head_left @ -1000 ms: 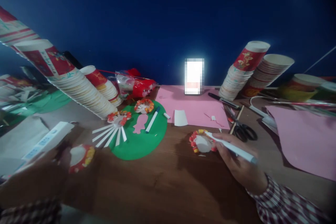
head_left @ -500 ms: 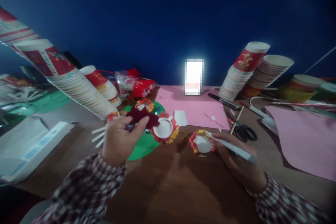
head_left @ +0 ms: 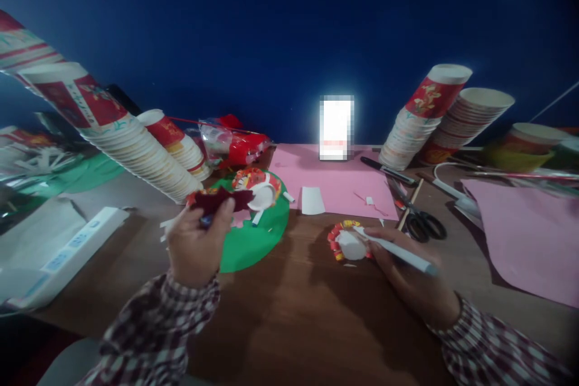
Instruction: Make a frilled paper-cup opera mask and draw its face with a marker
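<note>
Dark red cut paper (head_left: 226,198) is pinched between the thumb and fingers of my left hand (head_left: 199,247), over the left part of a green paper disc (head_left: 253,247). Just right of that paper, a white round piece with a red and orange rim (head_left: 263,196) rests on the disc. My right hand (head_left: 414,277) grips a white pen-like tool (head_left: 402,254), its tip pointing left. Under the tip lies a round piece with a red and yellow ruffled edge (head_left: 351,244) and a white centre, close to my right fingers.
Stacked paper cups (head_left: 136,151) lean at the left, with more cups (head_left: 409,126) at the back right. Black scissors (head_left: 425,224) lie right of centre. Pink sheets (head_left: 529,235), a lit screen (head_left: 335,128) and a white power strip (head_left: 76,253) are also on the table.
My left hand has moved left with the dark red paper. The white round piece beside it has shifted left and back onto the green disc. My right hand has hardly moved.
</note>
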Motion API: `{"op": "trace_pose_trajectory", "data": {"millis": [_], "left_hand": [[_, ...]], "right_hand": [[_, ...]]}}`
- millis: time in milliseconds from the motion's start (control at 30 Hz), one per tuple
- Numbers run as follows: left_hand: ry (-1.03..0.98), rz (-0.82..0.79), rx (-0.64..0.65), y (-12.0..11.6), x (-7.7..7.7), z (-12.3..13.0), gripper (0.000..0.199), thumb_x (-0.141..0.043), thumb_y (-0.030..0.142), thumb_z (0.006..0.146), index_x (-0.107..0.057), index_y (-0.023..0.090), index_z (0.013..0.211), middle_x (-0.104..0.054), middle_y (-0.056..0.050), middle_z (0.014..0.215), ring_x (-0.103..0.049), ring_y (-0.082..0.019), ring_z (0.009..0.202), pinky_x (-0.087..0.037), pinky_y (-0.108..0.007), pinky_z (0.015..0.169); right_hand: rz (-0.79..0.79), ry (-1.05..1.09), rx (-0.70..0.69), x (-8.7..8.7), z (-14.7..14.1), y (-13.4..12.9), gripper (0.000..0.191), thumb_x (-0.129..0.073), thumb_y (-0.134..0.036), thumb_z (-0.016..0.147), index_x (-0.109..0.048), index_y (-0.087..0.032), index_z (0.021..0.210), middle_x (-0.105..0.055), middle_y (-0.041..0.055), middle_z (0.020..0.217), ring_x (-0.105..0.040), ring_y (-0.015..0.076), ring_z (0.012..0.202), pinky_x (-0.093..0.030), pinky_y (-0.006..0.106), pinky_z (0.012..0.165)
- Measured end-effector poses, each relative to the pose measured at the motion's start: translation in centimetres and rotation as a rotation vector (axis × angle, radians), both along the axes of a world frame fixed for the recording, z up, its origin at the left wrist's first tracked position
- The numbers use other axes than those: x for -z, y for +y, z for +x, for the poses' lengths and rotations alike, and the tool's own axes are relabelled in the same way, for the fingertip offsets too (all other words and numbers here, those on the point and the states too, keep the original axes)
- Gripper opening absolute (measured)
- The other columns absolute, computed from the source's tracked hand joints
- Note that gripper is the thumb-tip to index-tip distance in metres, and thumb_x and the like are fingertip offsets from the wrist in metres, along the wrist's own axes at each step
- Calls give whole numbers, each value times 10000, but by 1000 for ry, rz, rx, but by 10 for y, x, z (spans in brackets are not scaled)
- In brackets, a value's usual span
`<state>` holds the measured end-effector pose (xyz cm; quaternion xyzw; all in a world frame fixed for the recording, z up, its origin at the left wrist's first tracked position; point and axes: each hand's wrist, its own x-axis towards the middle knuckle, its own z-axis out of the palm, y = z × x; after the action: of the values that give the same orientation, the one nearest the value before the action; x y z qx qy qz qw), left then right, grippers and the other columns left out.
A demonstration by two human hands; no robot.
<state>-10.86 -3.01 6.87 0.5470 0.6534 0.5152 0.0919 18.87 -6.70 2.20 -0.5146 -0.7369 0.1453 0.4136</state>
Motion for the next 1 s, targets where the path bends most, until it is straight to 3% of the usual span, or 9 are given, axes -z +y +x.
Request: {"op": "trace_pose_trajectory", "data": {"millis": [33, 100, 167, 233, 433, 600, 733, 800, 1000], "left_hand": [[172, 99, 53, -5, 5, -1, 112, -621, 262, 690, -625, 166, 748, -657, -11, 716, -596, -125, 625, -506, -254, 640], [441, 159, 437, -15, 21, -3, 171, -575, 198, 735, -636, 188, 894, -669, -39, 930, -617, -161, 849, -503, -285, 769], [704, 46, 759, -25, 39, -6, 313, -508, 159, 783, -562, 188, 1091, -610, -68, 1103, -594, -157, 952, -511, -261, 768], [844, -8, 894, -32, 49, -12, 324, -448, 151, 826, -530, 207, 1135, -580, -63, 1155, -598, -122, 949, -519, -200, 719], [946, -54, 880, -46, 26, -17, 315, -365, 150, 857, -527, 214, 1120, -616, -49, 1091, -614, -112, 890, -516, -193, 710], [967, 36, 916, -65, 9, 43, 224, -405, 193, 842, -577, 204, 985, -650, -16, 753, -590, -110, 581, -466, -204, 471], [1009, 80, 898, -77, 13, 102, 172, -445, 191, 817, -585, 201, 917, -573, 2, 637, -532, -126, 516, -423, -250, 436], [1020, 68, 744, -79, 19, 121, 195, -441, 173, 815, -570, 187, 961, -562, -11, 660, -525, -141, 528, -405, -272, 428], [957, 37, 717, -69, 38, 136, 206, -408, 202, 845, -548, 184, 996, -542, -24, 697, -519, -153, 636, -442, -304, 530]], "right_hand": [[-5, 1, -4, 0, 0, 0, 197, -506, -240, 822, -596, -183, 988, -655, 68, 940, -622, 182, 826, -511, 276, 708], [-19, 1, -19, 0, 0, 0, 193, -495, -237, 828, -595, -177, 982, -650, 73, 945, -616, 183, 836, -508, 280, 717], [-23, 3, -29, -1, 0, 0, 187, -496, -228, 828, -590, -172, 979, -646, 75, 944, -611, 182, 846, -504, 281, 731], [-14, 8, -27, -2, 0, 0, 186, -500, -223, 825, -585, -169, 982, -646, 72, 929, -610, 179, 844, -502, 280, 737], [-24, -8, -17, -1, 0, 0, 186, -498, -231, 825, -588, -172, 977, -646, 64, 913, -609, 177, 840, -497, 275, 734], [-10, -15, 25, 0, 1, 0, 198, -489, -243, 829, -579, -170, 988, -640, 66, 929, -617, 175, 812, -501, 265, 710], [-17, -27, 41, 1, 4, -1, 205, -480, -237, 832, -570, -177, 1005, -640, 62, 915, -620, 171, 782, -502, 262, 699], [-12, -36, 55, 1, 5, -1, 207, -486, -237, 827, -569, -184, 1010, -640, 58, 920, -621, 171, 784, -503, 254, 694], [-16, -25, 94, -2, 5, 2, 183, -491, -257, 821, -560, -177, 969, -636, 57, 886, -617, 173, 786, -503, 238, 659]]}}
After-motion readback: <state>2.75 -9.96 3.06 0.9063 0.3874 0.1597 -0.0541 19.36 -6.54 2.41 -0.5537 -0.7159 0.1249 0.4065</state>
